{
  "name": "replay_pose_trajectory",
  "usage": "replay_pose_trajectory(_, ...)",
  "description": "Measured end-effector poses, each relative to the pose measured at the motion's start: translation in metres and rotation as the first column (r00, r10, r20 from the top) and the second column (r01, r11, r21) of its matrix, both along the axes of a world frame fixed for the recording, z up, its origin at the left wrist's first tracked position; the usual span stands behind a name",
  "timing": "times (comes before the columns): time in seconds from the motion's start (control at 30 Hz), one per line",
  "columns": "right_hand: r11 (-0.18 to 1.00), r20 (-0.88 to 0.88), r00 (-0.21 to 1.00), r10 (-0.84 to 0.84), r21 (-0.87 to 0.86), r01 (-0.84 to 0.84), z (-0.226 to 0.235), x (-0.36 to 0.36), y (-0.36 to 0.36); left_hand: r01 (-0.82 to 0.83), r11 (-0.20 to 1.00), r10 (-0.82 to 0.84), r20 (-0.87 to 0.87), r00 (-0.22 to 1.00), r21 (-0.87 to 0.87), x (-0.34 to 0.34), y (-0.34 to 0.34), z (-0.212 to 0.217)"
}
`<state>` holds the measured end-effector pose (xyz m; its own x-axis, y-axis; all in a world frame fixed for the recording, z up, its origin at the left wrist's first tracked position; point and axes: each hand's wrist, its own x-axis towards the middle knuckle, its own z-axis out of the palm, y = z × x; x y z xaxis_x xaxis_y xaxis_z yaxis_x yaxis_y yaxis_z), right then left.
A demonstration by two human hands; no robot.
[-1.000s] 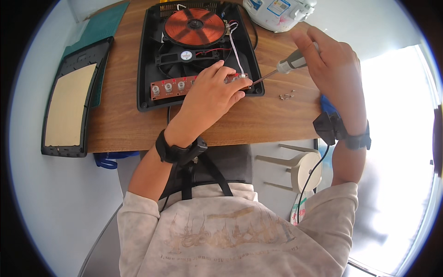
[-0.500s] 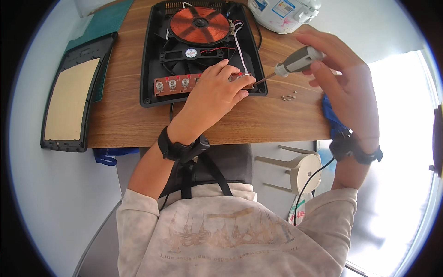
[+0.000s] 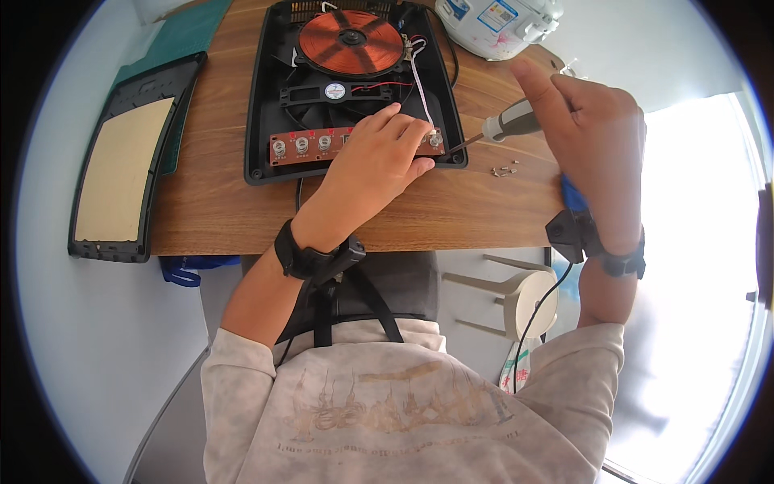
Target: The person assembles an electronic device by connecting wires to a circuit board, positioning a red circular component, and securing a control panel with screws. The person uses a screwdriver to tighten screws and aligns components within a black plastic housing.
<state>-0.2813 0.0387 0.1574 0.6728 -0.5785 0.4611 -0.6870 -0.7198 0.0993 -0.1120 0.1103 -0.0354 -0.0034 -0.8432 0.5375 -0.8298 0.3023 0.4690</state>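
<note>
A brown circuit board [image 3: 301, 147] with a row of buttons lies along the near edge of an opened black induction cooker base [image 3: 282, 176]. My left hand [image 3: 372, 161] rests across its right half, fingers bent over the board and thumb at its near edge. In my right hand [image 3: 595, 133] is a screwdriver [image 3: 510, 121] with a grey and white handle, slanting down to the left. Its tip meets the board's right end; the exact contact point is too small to make out. The copper coil [image 3: 322, 50] and a fan [image 3: 305, 95] sit farther back in the base.
Several small screws [image 3: 505, 171] lie on the wooden table [image 3: 484, 211] right of the base. At the left leans a black panel [image 3: 121, 173] with a beige inner face, partly over a green mat [image 3: 173, 50]. A white appliance [image 3: 500, 28] stands at the back right, a stool [image 3: 532, 302] below.
My right hand has turned round the screwdriver handle, its thumb now raised, and the wrist has shifted slightly left. My left index finger has drawn back a little, baring the board's right-end button.
</note>
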Motion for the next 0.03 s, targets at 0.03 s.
replay_pose_trajectory(0.03, 0.998, -0.021, 0.998, -0.058, -0.025, 0.058, -0.0015, 0.0035, 0.0031, -0.002, 1.0, 0.002, 0.005, 1.0, 0.009, 0.0009, 0.0004, 0.0)
